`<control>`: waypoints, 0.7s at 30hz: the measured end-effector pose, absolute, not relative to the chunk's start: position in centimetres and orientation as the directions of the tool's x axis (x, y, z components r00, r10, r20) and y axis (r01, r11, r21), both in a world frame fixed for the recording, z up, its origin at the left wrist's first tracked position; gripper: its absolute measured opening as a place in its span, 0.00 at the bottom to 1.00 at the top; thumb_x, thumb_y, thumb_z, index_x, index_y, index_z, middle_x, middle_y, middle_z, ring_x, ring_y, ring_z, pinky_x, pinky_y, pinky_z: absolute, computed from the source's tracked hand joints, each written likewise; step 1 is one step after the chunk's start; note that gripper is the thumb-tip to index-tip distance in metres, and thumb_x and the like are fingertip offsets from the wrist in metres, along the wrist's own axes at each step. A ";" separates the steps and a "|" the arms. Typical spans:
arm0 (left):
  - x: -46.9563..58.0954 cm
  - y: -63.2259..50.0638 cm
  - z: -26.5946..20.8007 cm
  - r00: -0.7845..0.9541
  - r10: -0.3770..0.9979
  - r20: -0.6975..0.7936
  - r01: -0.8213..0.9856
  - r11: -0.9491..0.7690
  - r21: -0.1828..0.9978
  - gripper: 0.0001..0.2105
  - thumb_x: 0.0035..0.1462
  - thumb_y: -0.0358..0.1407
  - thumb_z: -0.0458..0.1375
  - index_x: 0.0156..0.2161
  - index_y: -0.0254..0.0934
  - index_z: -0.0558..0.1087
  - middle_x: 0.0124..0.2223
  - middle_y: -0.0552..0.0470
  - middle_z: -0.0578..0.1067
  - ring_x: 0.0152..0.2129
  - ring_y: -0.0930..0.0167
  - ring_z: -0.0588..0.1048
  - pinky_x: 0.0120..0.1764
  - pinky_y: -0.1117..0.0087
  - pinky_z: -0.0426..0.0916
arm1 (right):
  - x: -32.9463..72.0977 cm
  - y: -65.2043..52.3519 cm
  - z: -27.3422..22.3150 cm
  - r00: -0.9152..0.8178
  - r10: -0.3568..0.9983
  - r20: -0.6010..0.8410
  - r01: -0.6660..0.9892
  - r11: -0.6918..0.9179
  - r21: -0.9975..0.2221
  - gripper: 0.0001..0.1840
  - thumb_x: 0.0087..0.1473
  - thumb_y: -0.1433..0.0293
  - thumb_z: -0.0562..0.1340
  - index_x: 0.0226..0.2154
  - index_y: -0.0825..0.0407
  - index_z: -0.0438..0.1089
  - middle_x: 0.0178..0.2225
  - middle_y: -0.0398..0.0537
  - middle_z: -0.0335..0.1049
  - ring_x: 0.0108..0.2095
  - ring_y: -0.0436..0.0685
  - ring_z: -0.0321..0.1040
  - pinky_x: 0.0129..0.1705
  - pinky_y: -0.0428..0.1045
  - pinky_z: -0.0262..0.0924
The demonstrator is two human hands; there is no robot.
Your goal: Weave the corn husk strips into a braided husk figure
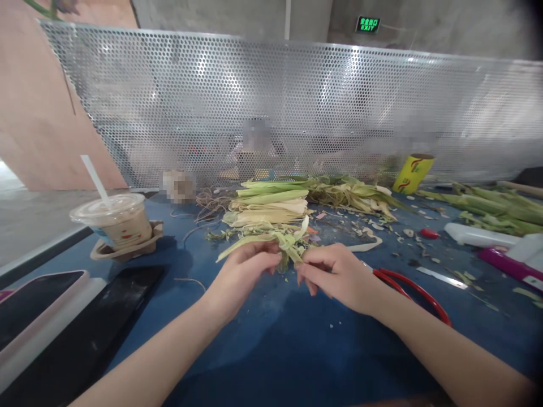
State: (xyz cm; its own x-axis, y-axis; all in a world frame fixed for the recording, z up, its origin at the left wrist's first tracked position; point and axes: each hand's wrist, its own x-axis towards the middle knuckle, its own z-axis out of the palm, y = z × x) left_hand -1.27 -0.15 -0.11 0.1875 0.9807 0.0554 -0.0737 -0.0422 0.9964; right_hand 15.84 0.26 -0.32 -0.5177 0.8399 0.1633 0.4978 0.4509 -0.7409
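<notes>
Pale green corn husk strips (pixel 289 244), crossed and bunched like a knot, lie between my two hands. With thumb and fingers closed, my left hand (pixel 250 265) pinches the bunch from the left; one long strip sticks out past that hand. My right hand (pixel 339 274) grips the strips from the right, and a pale end trails out behind it. Just beyond is a flat stack of corn husks (pixel 271 198), green on top and yellowish below. Red-handled scissors (pixel 424 285) lie by my right forearm, their blades mostly hidden behind the hand.
At left stand a lidded drink cup (pixel 125 223) in a cardboard holder, a phone (pixel 38 299) and a black tablet-like slab (pixel 89 328). Rightward lie a blade (pixel 442 277), a white and purple tool (pixel 504 254), husk scraps and a yellow tube (pixel 413 172). A perforated metal screen (pixel 275 90) rises behind.
</notes>
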 end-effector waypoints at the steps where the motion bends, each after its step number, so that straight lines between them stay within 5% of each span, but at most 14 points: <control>1: -1.1 -0.3 0.0 0.221 0.974 0.051 -0.065 -0.038 0.997 0.04 0.44 0.34 0.59 0.26 0.34 0.70 0.25 0.56 0.68 0.24 0.73 0.65 0.29 0.72 0.60 | 15.8 0.2 -0.4 -0.525 0.835 0.168 0.498 0.461 -0.735 0.14 0.53 0.70 0.52 0.20 0.55 0.66 0.15 0.41 0.64 0.14 0.44 0.55 0.17 0.40 0.50; 11: -1.2 -0.1 0.1 0.054 0.986 0.156 0.085 -0.161 0.983 0.08 0.48 0.40 0.57 0.27 0.37 0.66 0.21 0.61 0.62 0.18 0.77 0.60 0.23 0.75 0.55 | 16.3 -0.2 -0.2 -0.669 0.742 0.045 0.490 0.486 -0.723 0.16 0.53 0.68 0.54 0.19 0.55 0.67 0.15 0.42 0.65 0.17 0.46 0.60 0.20 0.41 0.52; 15: -1.6 0.1 0.4 0.064 0.972 0.225 0.280 -0.234 0.931 0.08 0.49 0.39 0.56 0.25 0.36 0.65 0.22 0.60 0.61 0.20 0.76 0.60 0.25 0.75 0.56 | 17.0 0.1 -0.1 -0.694 0.720 -0.017 0.511 0.476 -0.716 0.17 0.55 0.66 0.52 0.21 0.54 0.68 0.18 0.42 0.68 0.18 0.47 0.62 0.21 0.42 0.53; 21: -1.2 -0.2 -0.3 0.188 0.960 0.207 0.337 -0.261 0.905 0.07 0.45 0.38 0.57 0.28 0.37 0.65 0.28 0.56 0.64 0.25 0.72 0.65 0.30 0.72 0.61 | 16.5 0.7 -0.5 -0.543 0.814 0.206 0.487 0.505 -0.712 0.17 0.53 0.56 0.53 0.35 0.53 0.64 0.25 0.44 0.64 0.24 0.49 0.60 0.23 0.44 0.53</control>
